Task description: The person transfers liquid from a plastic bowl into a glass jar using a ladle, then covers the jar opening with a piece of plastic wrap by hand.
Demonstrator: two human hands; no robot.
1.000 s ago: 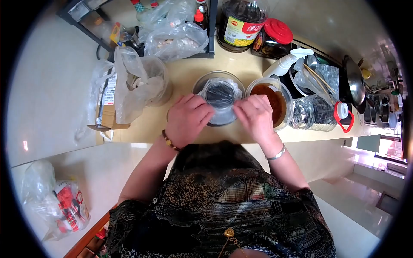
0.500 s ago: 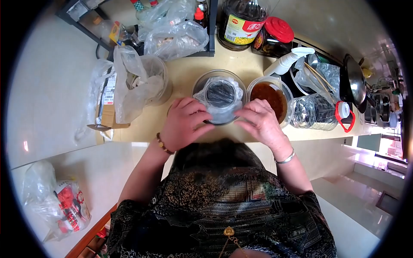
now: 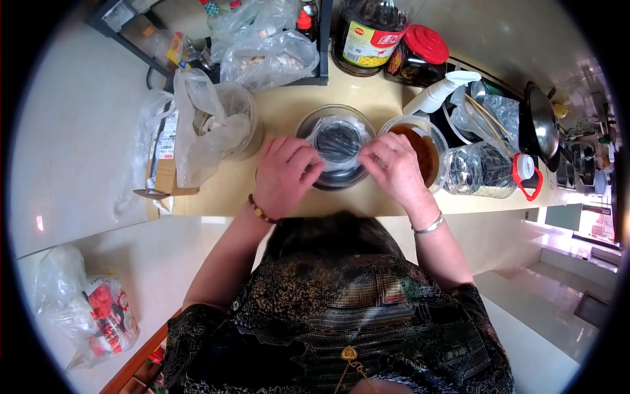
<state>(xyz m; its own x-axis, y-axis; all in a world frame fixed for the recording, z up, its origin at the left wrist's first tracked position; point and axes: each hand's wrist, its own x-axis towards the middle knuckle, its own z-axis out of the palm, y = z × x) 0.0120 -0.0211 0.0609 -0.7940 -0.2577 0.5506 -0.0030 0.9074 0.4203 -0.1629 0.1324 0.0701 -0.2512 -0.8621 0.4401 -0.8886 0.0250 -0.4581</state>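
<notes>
A round jar or lid (image 3: pixel 338 140), its dark top under clear wrap, sits in a metal bowl (image 3: pixel 336 181) at the middle of the counter. Crumpled clear plastic film (image 3: pixel 340 163) surrounds it. At the left side of the film, my left hand (image 3: pixel 283 172) has its thumb and fingers drawn together on the edge. My right hand (image 3: pixel 397 169) pinches the film's right edge, close to a clear tub of reddish-brown sauce (image 3: pixel 420 148). The exact grip of both hands is partly hidden by the fingers.
A bag-lined tub (image 3: pixel 252 125) and a cardboard box (image 3: pixel 174 177) stand left. Behind are a large dark sauce bottle (image 3: pixel 371 43), a red-lidded jar (image 3: pixel 425 52) and a shelf with bags (image 3: pixel 269 62). To the right lie a white spray bottle (image 3: pixel 440 94) and a clear plastic jug (image 3: pixel 482 171).
Both hands have moved slightly up and away from my body, drawing in at the film's sides. The film's near edge has lifted, so more of the bowl's near inside shows.
</notes>
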